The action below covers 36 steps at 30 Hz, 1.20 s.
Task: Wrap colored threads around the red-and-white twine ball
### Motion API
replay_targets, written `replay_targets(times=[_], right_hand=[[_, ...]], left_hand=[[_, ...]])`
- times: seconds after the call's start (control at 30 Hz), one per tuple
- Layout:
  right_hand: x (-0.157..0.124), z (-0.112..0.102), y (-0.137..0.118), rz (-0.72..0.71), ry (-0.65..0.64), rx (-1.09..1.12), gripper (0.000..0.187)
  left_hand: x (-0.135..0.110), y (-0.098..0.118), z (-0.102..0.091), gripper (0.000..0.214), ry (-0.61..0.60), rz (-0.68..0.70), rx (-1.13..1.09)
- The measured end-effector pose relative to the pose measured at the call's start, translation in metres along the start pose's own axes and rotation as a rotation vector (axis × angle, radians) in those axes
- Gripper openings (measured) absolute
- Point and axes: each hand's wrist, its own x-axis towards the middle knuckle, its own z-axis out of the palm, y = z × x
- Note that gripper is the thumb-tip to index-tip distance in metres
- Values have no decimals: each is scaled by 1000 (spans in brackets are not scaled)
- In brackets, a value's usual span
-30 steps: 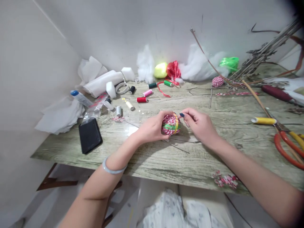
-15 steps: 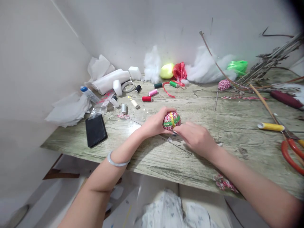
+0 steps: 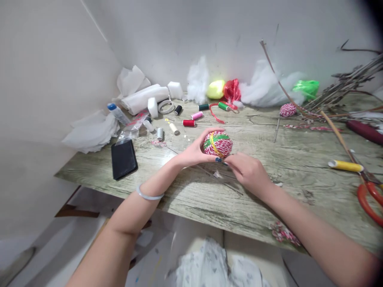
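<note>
My left hand is wrapped around the left side of a ball of red-and-white twine, thumb below and fingers over the top. Green bands and a yellow strand cross the ball's surface. At its lower right edge, my right hand is closed in a pinch, close to the left thumb's tip. The yellow strand runs down towards those fingertips, but what they grip is too small to make out. Thin dark sticks lie on the table below the hands.
Thread spools, among them a red spool, lie behind the hands. A black phone is at left. At right are orange-handled scissors, a yellow spool and dry twigs. White stuffing lines the wall.
The ball has turned in my left hand, so more red-and-white twine faces me and the yellow strand sits further left. My right hand stays pinched near its lower edge. The view has shifted slightly.
</note>
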Motion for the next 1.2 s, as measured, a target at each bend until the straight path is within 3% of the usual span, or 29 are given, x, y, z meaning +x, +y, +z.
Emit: replay_targets(times=[0.2, 0.4, 0.6, 0.83, 1.2], right_hand=[[2, -1, 7, 44, -11, 92, 22], [2, 3, 11, 192, -100, 153, 22], [4, 5, 16, 464, -153, 201, 23], [10, 1, 19, 635, -193, 316, 21], [13, -10, 16, 695, -27, 310, 19]], left_hand=[[1, -5, -5, 75, 63, -38, -81], [-2, -8, -4, 66, 121, -239, -193], [-3, 2, -8, 59, -115, -76, 95], [-1, 11, -8, 66, -315, 108, 522], [-3, 9, 1, 62, -325, 114, 655]])
